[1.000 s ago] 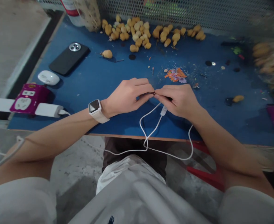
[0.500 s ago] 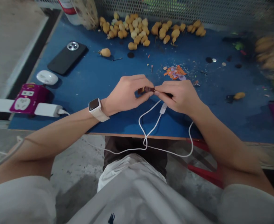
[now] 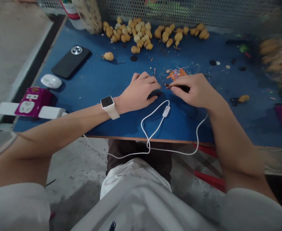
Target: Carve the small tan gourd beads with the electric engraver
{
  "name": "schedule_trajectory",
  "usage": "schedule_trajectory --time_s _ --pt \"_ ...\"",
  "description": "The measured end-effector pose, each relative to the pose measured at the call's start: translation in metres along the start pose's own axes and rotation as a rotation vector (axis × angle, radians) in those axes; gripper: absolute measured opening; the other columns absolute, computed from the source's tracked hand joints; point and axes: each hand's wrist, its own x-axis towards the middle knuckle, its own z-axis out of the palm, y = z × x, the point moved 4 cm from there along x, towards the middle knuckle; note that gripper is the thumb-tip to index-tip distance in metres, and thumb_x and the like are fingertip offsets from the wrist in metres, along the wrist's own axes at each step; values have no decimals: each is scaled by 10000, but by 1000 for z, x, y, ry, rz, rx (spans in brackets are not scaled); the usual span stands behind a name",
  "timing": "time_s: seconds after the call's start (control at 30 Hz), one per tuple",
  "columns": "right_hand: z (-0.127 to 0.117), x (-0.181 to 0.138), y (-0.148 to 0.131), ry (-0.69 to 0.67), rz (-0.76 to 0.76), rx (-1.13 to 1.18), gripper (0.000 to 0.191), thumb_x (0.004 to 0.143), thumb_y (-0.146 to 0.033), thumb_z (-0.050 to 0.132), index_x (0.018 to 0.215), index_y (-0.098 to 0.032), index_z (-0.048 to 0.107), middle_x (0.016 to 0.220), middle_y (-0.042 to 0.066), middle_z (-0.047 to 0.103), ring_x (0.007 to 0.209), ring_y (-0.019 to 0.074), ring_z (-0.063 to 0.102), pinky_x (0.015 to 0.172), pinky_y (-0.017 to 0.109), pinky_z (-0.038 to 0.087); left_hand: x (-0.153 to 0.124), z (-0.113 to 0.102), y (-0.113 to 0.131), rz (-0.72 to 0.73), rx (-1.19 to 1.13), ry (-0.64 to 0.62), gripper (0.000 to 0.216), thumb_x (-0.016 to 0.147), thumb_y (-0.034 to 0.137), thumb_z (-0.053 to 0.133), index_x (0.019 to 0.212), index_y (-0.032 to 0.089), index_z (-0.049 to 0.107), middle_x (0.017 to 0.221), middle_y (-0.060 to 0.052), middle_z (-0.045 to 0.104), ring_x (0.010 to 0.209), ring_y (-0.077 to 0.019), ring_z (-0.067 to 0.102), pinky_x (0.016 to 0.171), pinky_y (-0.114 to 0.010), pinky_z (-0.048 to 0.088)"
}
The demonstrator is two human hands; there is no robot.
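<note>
My left hand (image 3: pixel 141 90), with a white smartwatch (image 3: pixel 108 105) on the wrist, rests on the blue table (image 3: pixel 100 80) with fingers curled over a small dark thing I cannot make out. My right hand (image 3: pixel 194 89) lies just to the right, fingers pinched round a thin dark tool (image 3: pixel 173 85) whose tip points left toward my left hand. A white cable with an inline switch (image 3: pixel 165 111) runs from under my right hand over the table's front edge. A small heap of orange and purple scraps (image 3: pixel 176 73) lies just beyond my hands.
Several small tan gourds (image 3: pixel 141 32) are piled at the back, one alone (image 3: pixel 108 56) to the left, another (image 3: pixel 244 98) at right. A black phone (image 3: pixel 71 61), a white case (image 3: pixel 51 81) and a purple power strip (image 3: pixel 32 101) sit at left. Wire mesh backs the table.
Both hands have moved forward and down onto the table, and have drawn slightly apart. The small brown piece seen between my fingertips half a second ago is now hidden under my left hand.
</note>
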Motion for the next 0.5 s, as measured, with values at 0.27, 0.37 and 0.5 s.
schedule_trajectory --time_s 0.27,0.37,0.5 --pt "-10 3 -12 -291 36 61 299 1180 -455 752 1230 -362 1031 1204 60 1021 1096 384 955 1068 533 718 19 5 -2 -73 -69 -118 170 1202 309 793 1253 255 946 1330 -127 905 1370 -424 779 1330 -712 506" --pt "-10 4 -10 -271 33 84 285 1174 -447 767 1232 -367 1035 1226 59 1020 1099 385 957 1081 544 717 14 3 -6 -95 -117 -77 151 1229 344 808 1286 272 927 1285 -96 919 1315 -386 816 1321 -663 543" --pt "-5 3 -3 -221 20 105 299 1176 -457 766 1247 -355 1038 1201 52 1018 1090 361 953 1036 514 722 9 -1 -8 -107 -188 -37 173 1199 421 898 1293 276 911 1184 -72 928 1232 -356 863 1298 -615 615"
